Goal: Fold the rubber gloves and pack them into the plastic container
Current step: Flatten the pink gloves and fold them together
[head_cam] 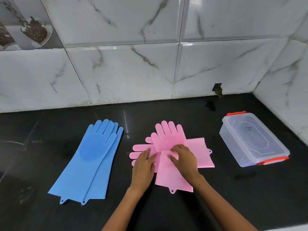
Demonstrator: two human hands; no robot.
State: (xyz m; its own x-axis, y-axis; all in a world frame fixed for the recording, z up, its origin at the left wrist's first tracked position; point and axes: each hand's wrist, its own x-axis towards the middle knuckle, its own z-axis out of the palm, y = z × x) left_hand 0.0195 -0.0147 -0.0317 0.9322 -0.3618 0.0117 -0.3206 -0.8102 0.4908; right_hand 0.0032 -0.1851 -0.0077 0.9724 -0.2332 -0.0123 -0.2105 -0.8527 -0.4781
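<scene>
Two pink rubber gloves [170, 135] lie crossed on the black counter [166, 110], one pointing away from me, the other lying sideways with its fingers to the left. My left hand [144, 165] rests flat on the sideways glove's palm. My right hand [182, 158] presses its fingertips on the spot where the two gloves cross. A pair of blue rubber gloves [93, 157] lies stacked flat at the left, fingers toward the wall. The clear plastic container [253, 139] with orange clips sits at the right, its lid on.
A white marble-tiled wall [150, 64] runs behind the counter and turns a corner at the right, close behind the container. A small dark hole [217, 89] sits in the wall at counter level.
</scene>
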